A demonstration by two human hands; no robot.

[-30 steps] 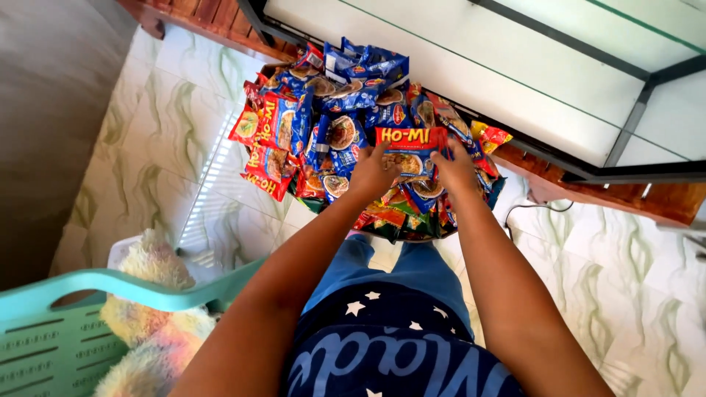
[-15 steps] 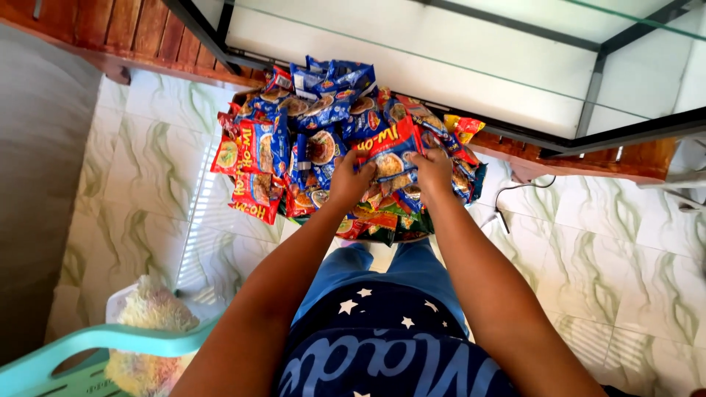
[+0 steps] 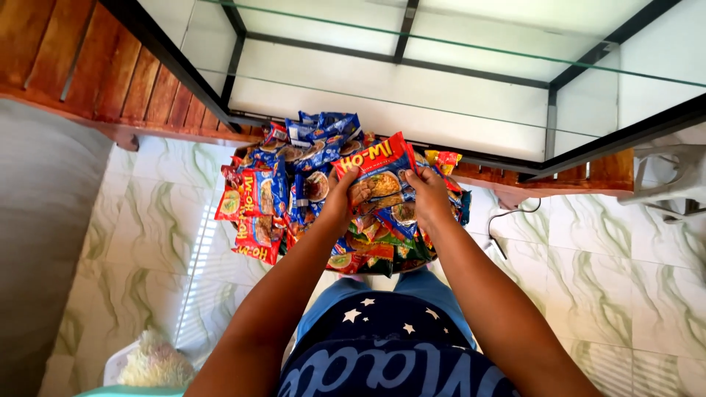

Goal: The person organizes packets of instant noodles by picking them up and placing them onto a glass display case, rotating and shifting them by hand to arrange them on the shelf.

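Left hand and right hand both grip one red noodle packet above a heap of packets, too many to count.

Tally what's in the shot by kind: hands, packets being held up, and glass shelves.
Hands: 2, left and right
Held packet: 1, red, gripped by both hands above the pile
Glass shelves: 1 clearly visible
Total: 4

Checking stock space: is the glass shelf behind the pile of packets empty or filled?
Empty, as far as it shows. The glass shelf carries nothing; the snack packets are piled below it, with both hands on a red packet.
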